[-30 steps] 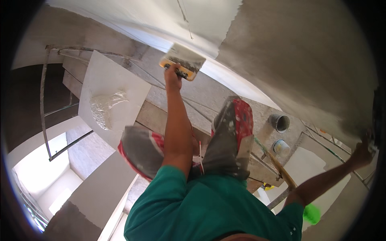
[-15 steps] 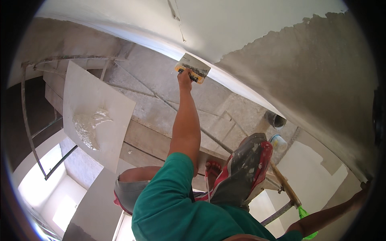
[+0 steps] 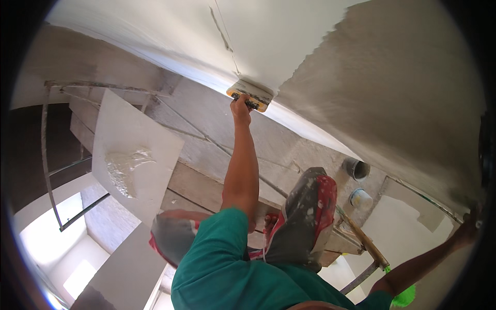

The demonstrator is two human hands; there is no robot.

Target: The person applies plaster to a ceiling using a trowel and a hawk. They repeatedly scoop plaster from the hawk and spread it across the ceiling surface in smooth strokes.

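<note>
My left hand [image 3: 241, 108] is closed round the handle of a wide plastering knife [image 3: 257, 94] with yellow and black on its grip. Its blade lies against the lower part of the white-coated wall [image 3: 268, 46], just below a thin ridge of filler [image 3: 221, 32]. To the right, a grey, darker patch [image 3: 392, 67] with a ragged edge covers the wall. My right hand [image 3: 469, 227] is at the far right rim, beside the wall, dark and partly cut off. Its fingers look curled, but what they hold cannot be made out.
A white board [image 3: 137, 132] bearing a glossy heap of wet paste [image 3: 126, 173] rests at the left by a metal scaffold frame [image 3: 45, 139]. Wooden planks [image 3: 194, 186] lie beneath me. A dark bucket [image 3: 356, 169] and a pale tub [image 3: 360, 198] stand lower down, near the wall.
The view has shifted a little. The plastering knife has tilted, its blade now flatter against the wall. My right hand has moved slightly up in the picture.
</note>
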